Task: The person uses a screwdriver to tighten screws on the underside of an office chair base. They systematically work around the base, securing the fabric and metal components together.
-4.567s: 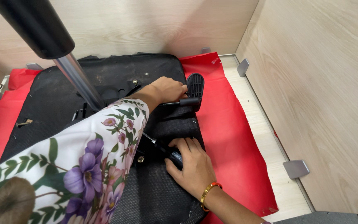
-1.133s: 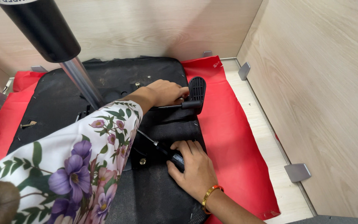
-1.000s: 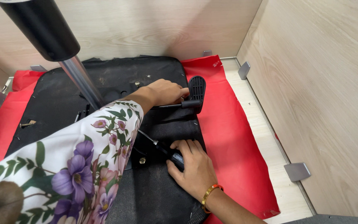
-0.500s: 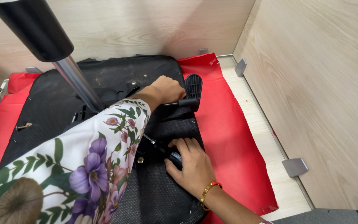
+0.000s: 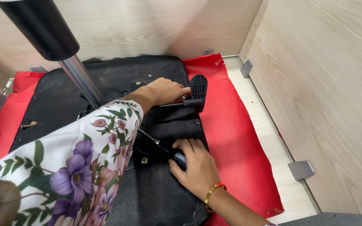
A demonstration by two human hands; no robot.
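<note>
An upside-down black chair seat [image 5: 84, 96] lies on a red cloth [image 5: 235, 138], its chrome and black gas cylinder [image 5: 51, 42] rising toward me. My left hand [image 5: 164, 91], in a floral sleeve, rests on the seat's underside and grips the rod of a black paddle lever [image 5: 197, 90]. My right hand [image 5: 195, 165], with an orange bangle, is closed on the black handle of a screwdriver [image 5: 164, 148]. The screwdriver's shaft runs up-left under my left sleeve, so its tip is hidden. A bolt [image 5: 144, 160] sits in the seat just left of the handle.
Light wooden walls [image 5: 323, 83] enclose the work area at the back and right, with grey metal brackets [image 5: 300, 169] along the floor. A loose screw [image 5: 28, 124] lies on the seat's left edge. Small screws [image 5: 139, 83] sit near the cylinder base.
Both hands hold the same grips as before. Only the camera view shifts slightly.
</note>
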